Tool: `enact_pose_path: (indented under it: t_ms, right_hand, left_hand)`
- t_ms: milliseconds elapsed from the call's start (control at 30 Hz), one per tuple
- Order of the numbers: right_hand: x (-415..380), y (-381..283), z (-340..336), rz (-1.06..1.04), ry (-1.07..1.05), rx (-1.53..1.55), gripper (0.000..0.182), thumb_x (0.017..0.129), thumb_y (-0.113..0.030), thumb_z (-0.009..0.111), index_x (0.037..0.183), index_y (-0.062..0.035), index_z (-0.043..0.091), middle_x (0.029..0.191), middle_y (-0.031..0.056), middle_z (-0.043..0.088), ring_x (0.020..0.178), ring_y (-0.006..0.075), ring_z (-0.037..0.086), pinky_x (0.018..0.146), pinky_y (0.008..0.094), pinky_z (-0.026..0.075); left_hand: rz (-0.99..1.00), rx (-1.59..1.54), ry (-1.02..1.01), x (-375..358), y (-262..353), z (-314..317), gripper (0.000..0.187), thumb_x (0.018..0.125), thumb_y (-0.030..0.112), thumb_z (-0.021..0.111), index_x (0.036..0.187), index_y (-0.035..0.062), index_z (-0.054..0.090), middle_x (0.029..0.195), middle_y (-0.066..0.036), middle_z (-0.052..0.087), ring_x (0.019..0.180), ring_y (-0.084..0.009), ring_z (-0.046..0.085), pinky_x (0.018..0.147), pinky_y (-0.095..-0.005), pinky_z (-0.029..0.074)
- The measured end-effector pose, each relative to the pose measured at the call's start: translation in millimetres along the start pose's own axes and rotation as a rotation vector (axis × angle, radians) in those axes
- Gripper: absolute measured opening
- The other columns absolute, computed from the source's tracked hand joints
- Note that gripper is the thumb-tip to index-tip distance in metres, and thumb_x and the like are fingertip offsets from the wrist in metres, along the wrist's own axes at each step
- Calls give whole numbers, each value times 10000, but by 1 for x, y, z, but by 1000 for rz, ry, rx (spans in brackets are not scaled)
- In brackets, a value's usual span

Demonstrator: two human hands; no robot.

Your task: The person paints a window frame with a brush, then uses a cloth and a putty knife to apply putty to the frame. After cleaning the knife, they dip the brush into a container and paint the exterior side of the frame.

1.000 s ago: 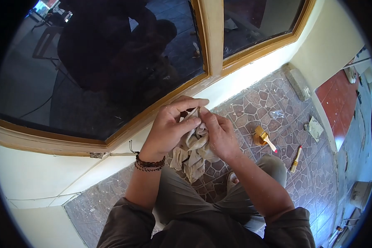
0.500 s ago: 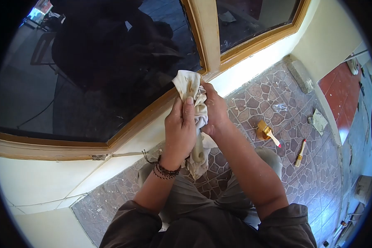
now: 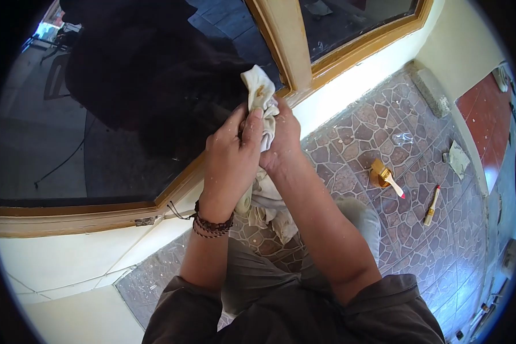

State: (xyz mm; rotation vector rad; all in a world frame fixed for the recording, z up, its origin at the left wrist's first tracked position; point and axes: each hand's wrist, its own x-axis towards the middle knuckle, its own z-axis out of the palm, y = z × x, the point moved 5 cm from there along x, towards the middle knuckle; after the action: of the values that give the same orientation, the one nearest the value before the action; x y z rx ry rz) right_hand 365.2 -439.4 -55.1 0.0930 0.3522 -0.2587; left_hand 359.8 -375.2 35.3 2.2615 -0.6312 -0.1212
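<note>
A stained white rag [image 3: 261, 86] is bunched between both my hands, its upper end sticking out above the fingers and a longer part hanging below. My left hand [image 3: 233, 150] is closed on it, thumb lying along the front of the cloth. From the other side my right hand [image 3: 286, 129] grips the same rag, its fingers partly hidden behind the folds. Both hands are in front of the dark window glass [image 3: 149, 103], close to its brown wooden frame [image 3: 183, 182].
On the stone-patterned floor [image 3: 349, 143] to the right, a paintbrush [image 3: 388, 179] rests across a small container of brown liquid [image 3: 378, 176]. A second paintbrush [image 3: 433, 205] lies nearby. Farther off are a paper scrap [image 3: 457, 160], clear plastic [image 3: 403, 139] and a concrete block [image 3: 431, 92].
Both hands have moved up and left with the rag, nearer the glass. The rag is bunched more tightly between them. The view has shifted slightly.
</note>
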Motion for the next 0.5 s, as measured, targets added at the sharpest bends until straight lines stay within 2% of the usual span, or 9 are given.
enact_pose_path:
  t_ms: [167, 233, 300, 333, 400, 500]
  right_hand:
    - [-3, -7, 10, -71, 33, -7, 297, 965, -229, 368, 1031, -16, 564, 904, 104, 642, 776, 225, 634, 658, 350, 523]
    - [-1, -8, 9, -84, 30, 3, 298, 965, -228, 362, 1028, -17, 562, 904, 103, 642, 779, 226, 635, 655, 351, 524]
    - [-1, -9, 14, -46, -137, 69, 300, 966, -229, 352, 1023, -20, 561, 904, 101, 643, 784, 230, 636, 666, 354, 524]
    - [0, -10, 13, -52, -139, 68, 300, 966, -229, 352, 1023, -20, 561, 904, 101, 643, 784, 230, 636, 666, 354, 524]
    - [-3, -12, 11, -98, 9, -17, 299, 966, -228, 353, 1027, -21, 560, 906, 99, 641, 782, 226, 635, 665, 350, 524]
    - [-2, -14, 5, -91, 26, -49, 299, 964, -244, 381, 1014, -18, 570, 874, 97, 640, 741, 215, 635, 630, 342, 522]
  left_hand:
    - [28, 2, -16, 8, 7, -2, 366, 941, 311, 503, 1081, -8, 617, 858, -254, 645, 839, -408, 636, 712, -396, 507]
    - [20, 51, -69, 12, 13, -3, 362, 944, 284, 526, 1088, -38, 607, 821, -204, 651, 718, -188, 620, 693, -300, 475]
    - [3, 67, -72, 11, 16, -4, 359, 943, 281, 523, 1084, -39, 605, 816, -210, 648, 714, -202, 625, 692, -307, 476]
    - [-7, 78, -81, 12, 17, -3, 357, 942, 278, 519, 1081, -40, 602, 812, -217, 646, 710, -216, 629, 691, -314, 477]
    - [13, 75, -46, 8, 14, 2, 363, 945, 287, 516, 1078, -38, 606, 815, -213, 648, 716, -218, 632, 690, -318, 478]
    - [53, 42, 32, 3, 0, 11, 367, 950, 296, 515, 1079, -33, 613, 825, -208, 653, 730, -214, 639, 688, -321, 480]
